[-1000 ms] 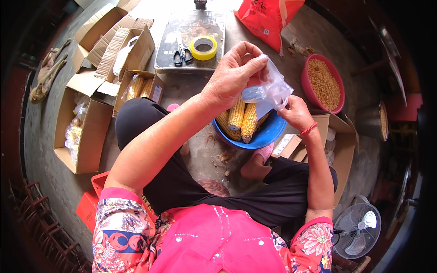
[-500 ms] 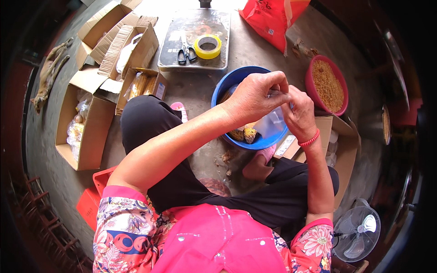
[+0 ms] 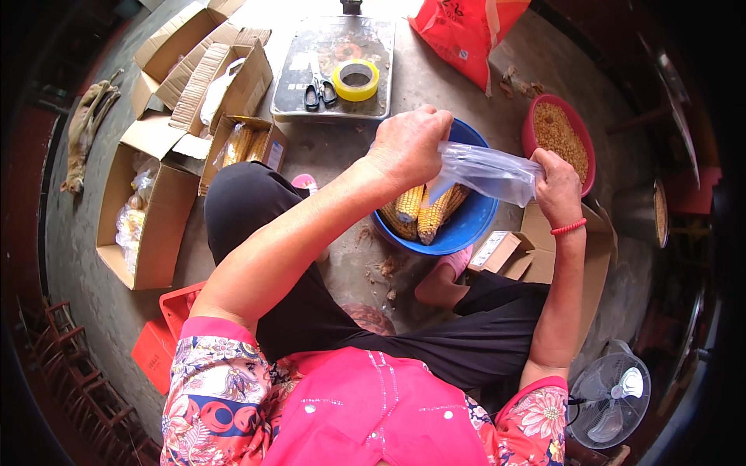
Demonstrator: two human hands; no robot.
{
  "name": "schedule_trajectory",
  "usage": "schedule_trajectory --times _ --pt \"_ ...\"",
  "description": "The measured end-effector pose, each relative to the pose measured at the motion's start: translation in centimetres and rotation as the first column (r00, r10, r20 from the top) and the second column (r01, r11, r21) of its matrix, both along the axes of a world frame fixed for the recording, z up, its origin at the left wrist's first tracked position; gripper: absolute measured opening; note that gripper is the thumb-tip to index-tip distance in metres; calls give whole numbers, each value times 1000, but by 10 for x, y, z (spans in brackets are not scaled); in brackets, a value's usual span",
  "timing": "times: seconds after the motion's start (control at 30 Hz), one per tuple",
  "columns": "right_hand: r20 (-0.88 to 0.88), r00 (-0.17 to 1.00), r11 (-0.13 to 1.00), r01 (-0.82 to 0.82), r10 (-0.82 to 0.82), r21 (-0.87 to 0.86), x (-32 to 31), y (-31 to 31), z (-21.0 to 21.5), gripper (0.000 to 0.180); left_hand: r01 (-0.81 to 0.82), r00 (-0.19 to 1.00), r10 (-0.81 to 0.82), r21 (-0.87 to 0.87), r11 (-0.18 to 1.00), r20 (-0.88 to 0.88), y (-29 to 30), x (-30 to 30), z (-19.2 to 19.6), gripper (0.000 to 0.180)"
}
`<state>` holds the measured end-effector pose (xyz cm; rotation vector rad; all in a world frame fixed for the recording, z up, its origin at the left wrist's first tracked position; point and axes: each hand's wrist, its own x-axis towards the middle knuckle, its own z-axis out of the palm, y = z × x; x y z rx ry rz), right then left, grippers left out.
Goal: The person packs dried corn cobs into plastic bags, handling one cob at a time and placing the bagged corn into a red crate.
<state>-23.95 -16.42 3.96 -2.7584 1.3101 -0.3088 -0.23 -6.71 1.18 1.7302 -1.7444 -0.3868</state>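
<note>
A clear plastic bag (image 3: pixel 489 172) is pulled out sideways between my two hands, above the blue basin (image 3: pixel 486 213). My left hand (image 3: pixel 412 147) is closed on one end of it, over the basin's left side. On the other end, to the right of the basin, my right hand (image 3: pixel 558 186) is closed as well, a red bracelet around the wrist. Beneath the bag, several yellow corn cobs (image 3: pixel 430 217) lie in the basin, and the bag covers part of the view into it.
Ahead stands a platform scale (image 3: pixel 299 58) bearing scissors (image 3: pixel 319 90) and yellow tape (image 3: pixel 356 80). Cardboard boxes (image 3: pixel 167 225) with bagged goods are at left. To the right are a pink basin of kernels (image 3: pixel 558 132), an open carton (image 3: pixel 587 264) and a fan (image 3: pixel 614 396). A cat (image 3: pixel 85 136) lies far left.
My hands were close together over the basin. They have moved apart, the left one leftward and the right one rightward, and the bag is now stretched between them, with more cobs showing.
</note>
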Motion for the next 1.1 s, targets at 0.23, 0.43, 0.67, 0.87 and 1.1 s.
schedule_trajectory --times 0.23,0.43,0.67,0.87,1.1 --pt "281 910 884 -380 305 272 9 20 5 65 20 991 -38 -138 990 -131 -6 3 -7 25" --pt "342 914 938 -295 220 185 45 41 -8 27 180 949 -220 -183 966 -227 2 -18 6 34" --pt "515 857 985 -105 21 134 7 6 20 30 42 986 -60 -115 992 -154 -3 -2 -9 36" --pt "474 872 990 73 -120 117 -17 -12 26 14 45 988 -55 -69 997 -147 0 -5 -7 43" --pt "486 872 959 -189 64 212 25 26 17 11 180 966 -212 -201 963 -150 11 -28 6 63"
